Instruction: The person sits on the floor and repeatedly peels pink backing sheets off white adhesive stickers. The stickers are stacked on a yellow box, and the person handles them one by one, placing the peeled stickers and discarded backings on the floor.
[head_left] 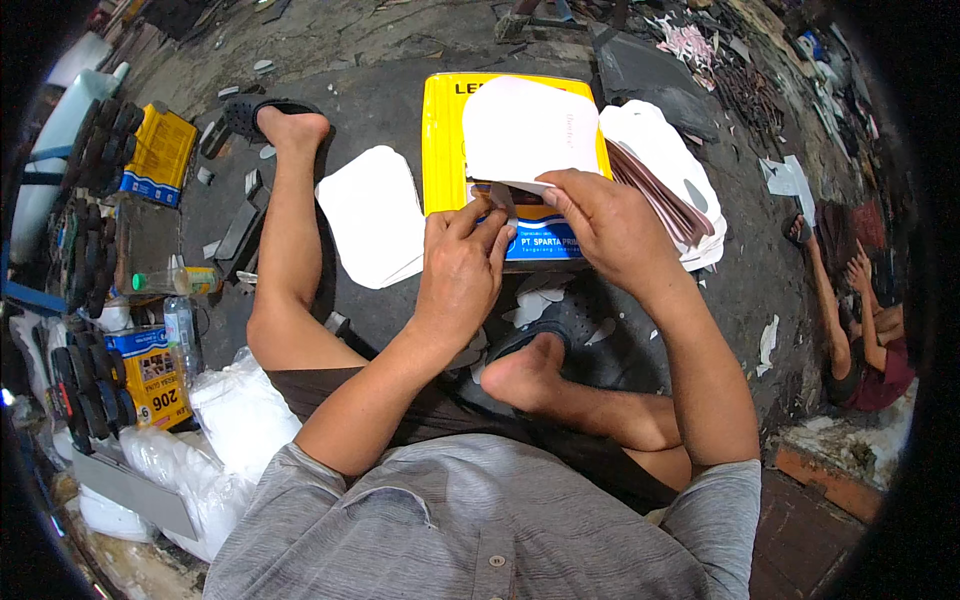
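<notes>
A yellow and blue tin (pixel 442 130) lies in front of me with a white rounded cut-out sheet (pixel 530 125) on top. My right hand (pixel 612 225) pinches the near edge of this sheet between thumb and fingers, lifting it slightly. Beside that edge, my left hand (pixel 462 262) has its fingers curled around a thin grey strip (pixel 503 207); whether it is a blade I cannot tell. A stack of white cut-outs (pixel 372 215) lies left of the tin. To the right, more white cut-outs (pixel 690 165) lie with brown-edged layers (pixel 655 190) among them.
Further left are another yellow tin (pixel 160 150), dark soles (pixel 85 250) on a rack, bottles (pixel 178 280) and white plastic bags (pixel 245 410). Scraps (pixel 688 45) litter the dark floor at the far right. Another person (pixel 870 345) sits at the right edge.
</notes>
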